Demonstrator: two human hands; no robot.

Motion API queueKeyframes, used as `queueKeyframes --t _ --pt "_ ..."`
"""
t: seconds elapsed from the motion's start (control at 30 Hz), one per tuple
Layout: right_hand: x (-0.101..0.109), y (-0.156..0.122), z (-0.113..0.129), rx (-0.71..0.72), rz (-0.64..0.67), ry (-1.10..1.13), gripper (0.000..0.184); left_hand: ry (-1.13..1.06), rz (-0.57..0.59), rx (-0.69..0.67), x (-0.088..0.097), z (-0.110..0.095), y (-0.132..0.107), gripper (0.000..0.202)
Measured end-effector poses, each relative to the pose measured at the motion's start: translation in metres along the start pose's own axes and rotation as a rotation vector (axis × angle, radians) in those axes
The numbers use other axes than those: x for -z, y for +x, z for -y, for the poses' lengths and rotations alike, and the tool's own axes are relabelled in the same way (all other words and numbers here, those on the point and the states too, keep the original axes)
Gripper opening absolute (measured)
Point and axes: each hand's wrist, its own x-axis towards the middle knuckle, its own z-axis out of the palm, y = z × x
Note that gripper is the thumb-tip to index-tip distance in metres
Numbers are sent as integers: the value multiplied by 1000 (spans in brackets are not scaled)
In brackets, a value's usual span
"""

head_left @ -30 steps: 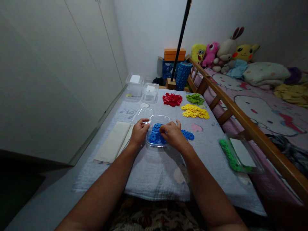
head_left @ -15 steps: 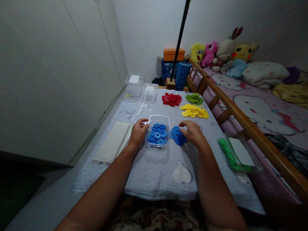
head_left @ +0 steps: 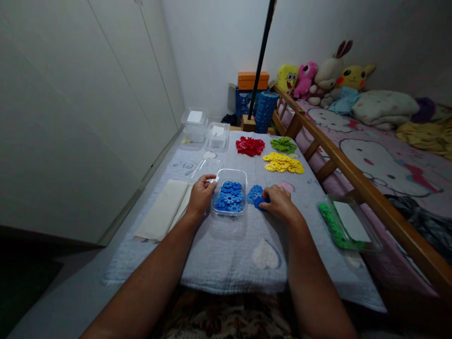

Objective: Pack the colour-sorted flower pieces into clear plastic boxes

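Note:
A clear plastic container (head_left: pixel 229 174) stands in the middle of the cloth-covered table, with blue flower-shaped plastic discs (head_left: pixel 230 197) lying inside it. My left hand (head_left: pixel 202 196) grips its left rim between thumb and fingers. Just right of the container lies a small heap of loose blue discs (head_left: pixel 254 194). My right hand (head_left: pixel 279 201) is down at this heap, fingers and thumb closed on blue discs at its right side. How many discs it holds is hidden by the fingers.
Behind are piles of red discs (head_left: pixel 250 146), yellow discs (head_left: pixel 283 163) and light-green discs (head_left: pixel 283 144). Lidded clear boxes (head_left: pixel 195 123) stand back left; a clear lid (head_left: pixel 207 165) and folded cloth (head_left: pixel 163 207) lie left. A box of green discs (head_left: pixel 348 223) sits right, beside the wooden bed rail (head_left: pixel 339 162).
My right hand has come down and its fingers have closed on blue discs in the loose heap. My left hand stays at the container's rim. The view has shifted slightly.

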Motion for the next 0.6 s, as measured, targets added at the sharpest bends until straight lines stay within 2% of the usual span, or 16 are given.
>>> queueKeyframes --t 0.23,0.33,0.5,0.6 --pt "-1 7 -9 15 -36 132 7 8 -6 -2 0 1 0 39" --pt "-1 8 -13 13 -27 222 8 21 -12 -6 0 1 1 38" --pt "5 5 -17 78 -62 565 9 14 -7 -10 0 0 0 38" --pt "14 2 -8 137 -174 740 14 14 -9 -4 0 1 0 37"
